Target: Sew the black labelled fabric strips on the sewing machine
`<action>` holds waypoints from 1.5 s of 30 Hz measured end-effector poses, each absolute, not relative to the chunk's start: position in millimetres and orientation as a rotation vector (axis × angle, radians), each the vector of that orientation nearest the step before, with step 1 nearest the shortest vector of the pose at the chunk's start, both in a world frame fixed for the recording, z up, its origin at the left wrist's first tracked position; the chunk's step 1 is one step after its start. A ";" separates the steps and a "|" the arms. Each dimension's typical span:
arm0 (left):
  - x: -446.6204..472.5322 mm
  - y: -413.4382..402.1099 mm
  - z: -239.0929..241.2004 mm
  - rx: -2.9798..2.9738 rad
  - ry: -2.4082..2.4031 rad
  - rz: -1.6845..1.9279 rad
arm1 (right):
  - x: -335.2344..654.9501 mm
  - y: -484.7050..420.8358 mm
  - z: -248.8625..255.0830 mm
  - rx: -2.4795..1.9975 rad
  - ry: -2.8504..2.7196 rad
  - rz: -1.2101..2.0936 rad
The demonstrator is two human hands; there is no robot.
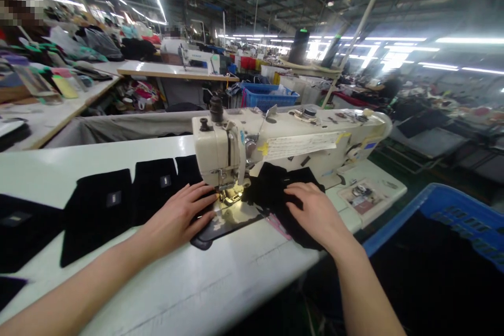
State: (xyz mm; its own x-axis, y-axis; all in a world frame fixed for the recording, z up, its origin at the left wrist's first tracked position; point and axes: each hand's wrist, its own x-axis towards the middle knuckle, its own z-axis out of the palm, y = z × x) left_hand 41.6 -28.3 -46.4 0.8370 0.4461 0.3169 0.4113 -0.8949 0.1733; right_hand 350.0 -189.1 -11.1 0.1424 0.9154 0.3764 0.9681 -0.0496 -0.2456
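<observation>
A cream sewing machine [291, 136] stands on the pale table, its needle area lit. My left hand [189, 210] lies beside the presser foot [232, 195], fingers stretched out at the edge of the metal plate [232, 220]; nothing shows in its grasp. To the right of the needle, my right hand [313, 210] rests on a bunched black fabric piece [271, 184], fingers spread and thumb apart. Part of that fabric is hidden under the hand. Left of the machine lie several flat black fabric pieces [98, 220], some with a small dark label [114, 199].
A blue basket [433, 194] of black fabric stands at the right, below table height. A pink strip [279, 226] lies near the fabric. Beyond the machine are another blue basket [270, 95] and a second sewing machine [200, 58]. Bottles [65, 84] stand on the left table.
</observation>
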 end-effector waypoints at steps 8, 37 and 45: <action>27.5 -33.4 -44.2 2.891 0.755 0.538 | 348.6 -181.0 -15.0 -1.878 -1.782 -0.310; 22.1 -104.2 41.3 1.456 0.638 0.182 | 252.4 -237.7 -4.4 -1.399 -1.682 0.291; 33.2 -65.7 38.3 1.664 1.016 0.452 | 230.9 -246.0 -26.5 -1.414 -1.144 1.436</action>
State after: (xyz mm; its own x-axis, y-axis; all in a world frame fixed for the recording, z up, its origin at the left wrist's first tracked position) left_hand 33.2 -65.7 38.3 0.5625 0.8034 -0.1953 0.3934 -0.0523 0.9179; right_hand 230.9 -246.0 -26.5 -0.0537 0.9606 -0.2728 0.0508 -0.2703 -0.9614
